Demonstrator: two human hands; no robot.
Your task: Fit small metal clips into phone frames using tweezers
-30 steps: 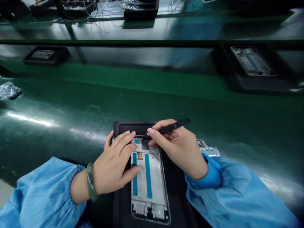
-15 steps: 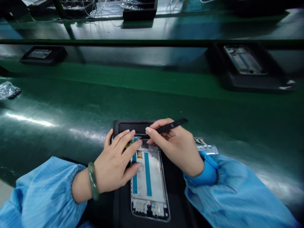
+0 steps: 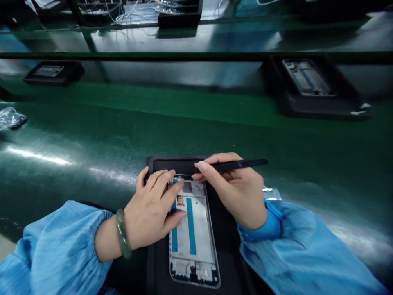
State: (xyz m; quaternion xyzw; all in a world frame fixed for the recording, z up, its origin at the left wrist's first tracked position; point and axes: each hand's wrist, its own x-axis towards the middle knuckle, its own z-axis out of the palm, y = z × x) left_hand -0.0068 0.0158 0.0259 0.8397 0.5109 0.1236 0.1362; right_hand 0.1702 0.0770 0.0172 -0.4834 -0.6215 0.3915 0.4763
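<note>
A phone mid-frame [image 3: 202, 229], silver with two blue adhesive strips and a small orange flex connector [image 3: 180, 200], lies in a black tray [image 3: 233, 254]. Over the frame's upper left part rests my left hand [image 3: 156, 209], fingers spread, with a green bangle on the wrist. My right hand [image 3: 238, 190] pinches black tweezers [image 3: 242, 164] between thumb and fingers beside the frame's upper right corner. The tweezers lie nearly level, back end to the right; their tips are hidden by the fingers or too small to make out.
Two more black trays with phone frames stand further back, the left tray [image 3: 73, 73] and the right tray [image 3: 322, 110]. A clear plastic bag [image 3: 11, 118] lies at the left edge. Silvery strips [image 3: 272, 194] show behind my right wrist. A shelf with cables [image 3: 132, 14] runs behind.
My right hand has moved slightly right, and the tweezers have swung flatter, away from the frame's top edge. My left hand stays nearly in place on the frame.
</note>
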